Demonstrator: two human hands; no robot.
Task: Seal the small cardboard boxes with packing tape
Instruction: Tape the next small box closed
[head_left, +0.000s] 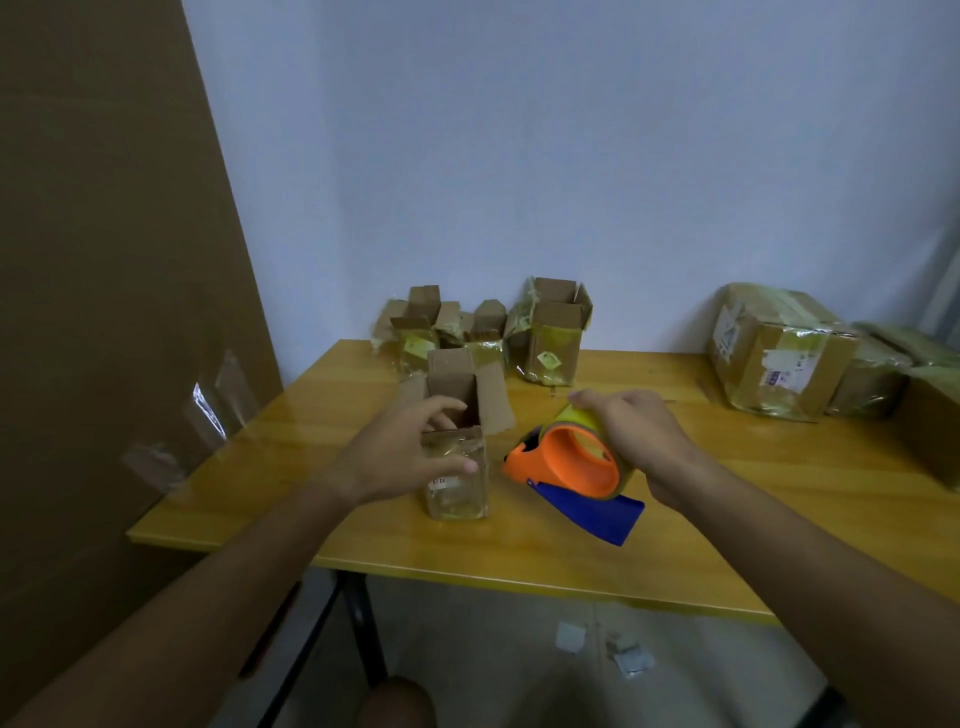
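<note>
On the yellow table (727, 519), near its front edge: one small cardboard box (457, 467), upright, top flaps open, lower half wrapped in clear tape. Left hand (400, 457), one, fingers curled round the box's upper part, thumb across its front. Just beside it on the right: one tape dispenser (566, 467), orange body, blue blade guard, yellowish roll; right hand (634, 436) grips it over the roll. At the back by the wall: a cluster of about four open boxes (483, 332), much taped. Far right: one large sealed box (774, 348), with further wrapped parcels (883, 374) beside it, number unclear. Left: one tall cardboard sheet (104, 260).
</note>
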